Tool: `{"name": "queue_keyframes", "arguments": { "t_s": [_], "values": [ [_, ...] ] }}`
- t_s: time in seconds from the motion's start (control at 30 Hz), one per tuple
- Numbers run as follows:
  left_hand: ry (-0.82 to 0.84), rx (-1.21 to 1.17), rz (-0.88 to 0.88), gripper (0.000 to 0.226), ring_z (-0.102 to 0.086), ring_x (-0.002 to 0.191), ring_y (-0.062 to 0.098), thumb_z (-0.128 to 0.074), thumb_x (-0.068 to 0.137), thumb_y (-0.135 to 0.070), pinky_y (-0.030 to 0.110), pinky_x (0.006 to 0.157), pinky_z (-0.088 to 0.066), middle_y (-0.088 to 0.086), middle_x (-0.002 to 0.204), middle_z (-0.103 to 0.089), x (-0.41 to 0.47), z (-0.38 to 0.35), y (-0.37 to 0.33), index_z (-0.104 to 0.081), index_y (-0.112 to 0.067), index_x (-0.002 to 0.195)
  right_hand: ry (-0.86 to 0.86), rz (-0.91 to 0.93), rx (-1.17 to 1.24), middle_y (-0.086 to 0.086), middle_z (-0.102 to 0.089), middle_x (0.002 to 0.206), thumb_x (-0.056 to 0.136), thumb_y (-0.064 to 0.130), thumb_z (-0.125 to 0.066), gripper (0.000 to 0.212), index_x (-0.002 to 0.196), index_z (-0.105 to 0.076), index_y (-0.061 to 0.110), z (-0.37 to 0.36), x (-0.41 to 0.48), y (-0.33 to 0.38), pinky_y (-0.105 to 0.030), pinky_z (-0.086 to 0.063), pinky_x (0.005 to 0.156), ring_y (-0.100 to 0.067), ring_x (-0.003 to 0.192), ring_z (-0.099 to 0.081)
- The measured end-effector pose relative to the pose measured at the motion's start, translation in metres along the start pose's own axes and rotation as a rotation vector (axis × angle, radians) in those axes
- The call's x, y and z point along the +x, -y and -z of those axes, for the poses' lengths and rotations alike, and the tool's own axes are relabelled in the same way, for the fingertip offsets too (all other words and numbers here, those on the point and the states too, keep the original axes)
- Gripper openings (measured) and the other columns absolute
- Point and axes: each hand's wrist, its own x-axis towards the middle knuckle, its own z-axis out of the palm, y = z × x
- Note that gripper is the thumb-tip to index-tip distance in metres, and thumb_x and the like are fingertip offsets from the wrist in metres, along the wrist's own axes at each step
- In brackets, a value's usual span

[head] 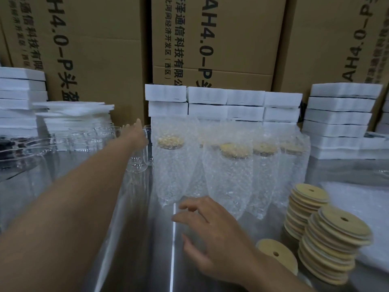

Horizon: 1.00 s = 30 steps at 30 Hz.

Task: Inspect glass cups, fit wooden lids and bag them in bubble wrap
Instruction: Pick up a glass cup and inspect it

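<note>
My left hand (136, 133) stretches far forward over a clear glass cup (137, 160) at the edge of a cluster of bare glass cups (84, 138); the fingers look extended and blurred, and no grip shows. My right hand (207, 226) hovers low over the steel table (147, 228) with fingers spread and relaxed, holding nothing. Several lidded cups in bubble wrap bags (229, 165) stand upright in a row behind it. Two stacks of round wooden lids (330, 239) and a single lid (277, 256) lie to its right.
White foam blocks (339, 114) are piled at the back and both sides. Tall cardboard boxes (210, 39) form a wall behind. Flat bubble wrap bags (357, 207) lie at the far right. Foam sheets (73, 110) sit back left.
</note>
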Motion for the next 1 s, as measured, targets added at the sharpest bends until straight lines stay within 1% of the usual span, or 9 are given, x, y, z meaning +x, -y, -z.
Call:
{"name": "queue_keyframes", "arguments": {
  "t_s": [0.07, 0.13, 0.23, 0.4, 0.63, 0.83, 0.9, 0.97, 1.0],
  "values": [
    [-0.014, 0.043, -0.02, 0.053, -0.037, 0.134, 0.041, -0.051, 0.098, -0.015, 0.044, 0.109, -0.033, 0.028, 0.145, -0.041, -0.001, -0.001, 0.001, -0.031, 0.001, 0.144, 0.013, -0.004, 0.005, -0.008, -0.063, 0.111, 0.077, 0.015, -0.067, 0.031, 0.108, -0.069, 0.011, 0.001, 0.0, 0.001, -0.026, -0.048, 0.083, -0.021, 0.096, -0.06],
    [-0.041, 0.1, -0.049, 0.036, -0.045, 0.124, 0.039, -0.048, 0.097, -0.009, 0.044, 0.103, -0.039, 0.025, 0.134, -0.05, -0.004, -0.002, 0.003, -0.046, 0.004, 0.131, 0.01, -0.012, 0.004, -0.007, -0.063, 0.111, 0.078, 0.016, -0.066, 0.03, 0.108, -0.069, 0.012, 0.001, 0.0, 0.001, -0.025, -0.047, 0.082, -0.019, 0.095, -0.059],
    [-0.114, 0.178, -0.057, 0.038, -0.041, 0.126, 0.039, -0.048, 0.093, 0.002, 0.047, 0.1, -0.04, 0.024, 0.134, -0.045, -0.013, -0.006, 0.007, -0.047, 0.002, 0.131, 0.003, -0.008, 0.007, -0.006, -0.063, 0.111, 0.079, 0.018, -0.064, 0.029, 0.107, -0.069, 0.013, -0.001, -0.001, 0.001, -0.025, -0.047, 0.08, -0.019, 0.095, -0.059],
    [-0.223, 0.18, -0.127, 0.025, -0.051, 0.112, 0.037, -0.048, 0.092, 0.005, 0.042, 0.079, -0.044, 0.024, 0.118, -0.056, -0.036, -0.011, 0.01, -0.057, 0.001, 0.115, -0.011, -0.045, 0.007, -0.004, -0.063, 0.111, 0.08, 0.018, -0.064, 0.026, 0.105, -0.069, 0.014, -0.003, -0.003, -0.002, -0.023, -0.047, 0.08, -0.017, 0.096, -0.058],
    [-0.388, 0.135, -0.141, 0.019, -0.048, 0.115, 0.037, -0.049, 0.089, -0.006, 0.046, 0.094, -0.042, 0.018, 0.114, -0.059, -0.096, 0.001, -0.015, -0.058, 0.002, 0.103, -0.013, -0.112, 0.012, -0.002, -0.062, 0.107, 0.081, 0.019, -0.059, 0.025, 0.103, -0.07, 0.014, 0.0, -0.004, -0.003, -0.024, -0.05, 0.078, -0.016, 0.094, -0.059],
    [-0.445, 0.086, -0.169, 0.025, -0.047, 0.109, 0.03, -0.051, 0.09, -0.016, 0.039, 0.088, -0.037, 0.013, 0.116, -0.059, -0.154, 0.011, -0.033, -0.059, -0.004, 0.11, -0.052, -0.139, 0.009, -0.001, -0.061, 0.106, 0.08, 0.015, -0.063, 0.028, 0.108, -0.068, 0.012, -0.002, -0.003, -0.003, -0.021, -0.047, 0.081, -0.009, 0.099, -0.051],
    [-0.463, 0.128, -0.233, 0.031, -0.047, 0.113, 0.028, -0.05, 0.09, -0.02, 0.038, 0.094, -0.032, 0.008, 0.12, -0.058, -0.175, 0.01, -0.041, -0.058, -0.011, 0.119, -0.036, -0.22, 0.13, 0.006, -0.056, 0.113, 0.084, 0.022, -0.062, 0.037, 0.121, -0.06, 0.02, -0.003, -0.003, -0.004, -0.023, -0.046, 0.088, -0.003, 0.104, -0.049],
    [-0.506, 0.119, -0.358, 0.033, -0.047, 0.116, 0.028, -0.054, 0.089, -0.018, 0.039, 0.098, -0.031, 0.006, 0.119, -0.058, -0.199, 0.005, -0.051, -0.058, -0.012, 0.121, 0.023, -0.391, 0.342, 0.025, -0.044, 0.122, 0.084, 0.046, -0.062, 0.06, 0.136, -0.033, 0.044, -0.004, -0.005, -0.005, -0.018, -0.045, 0.093, 0.006, 0.114, -0.044],
    [-0.527, 0.107, -0.422, 0.034, -0.049, 0.115, 0.029, -0.057, 0.086, -0.016, 0.042, 0.1, -0.033, 0.007, 0.116, -0.059, -0.211, 0.003, -0.056, -0.059, -0.011, 0.12, 0.034, -0.479, 0.431, 0.031, -0.039, 0.123, 0.078, 0.058, -0.063, 0.073, 0.135, -0.019, 0.054, -0.005, -0.005, -0.005, -0.013, -0.044, 0.093, 0.01, 0.117, -0.041]
  ]
}}
